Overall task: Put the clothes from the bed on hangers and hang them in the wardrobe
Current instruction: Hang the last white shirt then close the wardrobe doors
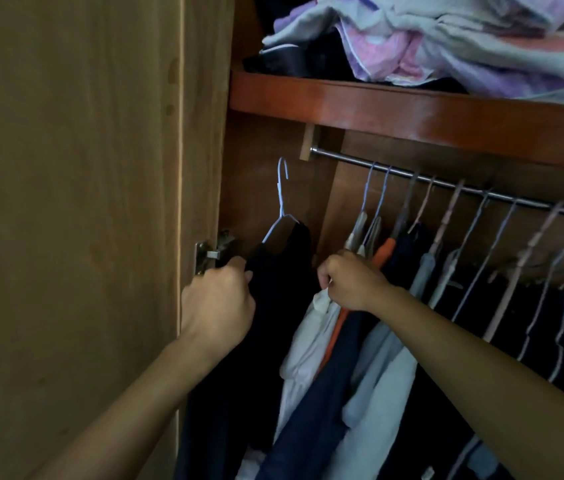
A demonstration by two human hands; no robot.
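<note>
A dark garment [280, 282] hangs on a thin white wire hanger [282, 199] whose hook is free in the air, below and left of the metal rail [446, 183]. My left hand [218, 306] grips the garment's left shoulder. My right hand [353, 282] pinches the white cloth [311, 337] of a hanging piece at the left end of the row. Several clothes on hangers [474, 237] fill the rail to the right.
The open wardrobe door [72, 220] stands close on the left, with its hinge [209, 254] beside my left hand. A wooden shelf [394, 112] above the rail carries a pile of folded bedding [446, 39]. A gap on the rail lies left of the first hanger.
</note>
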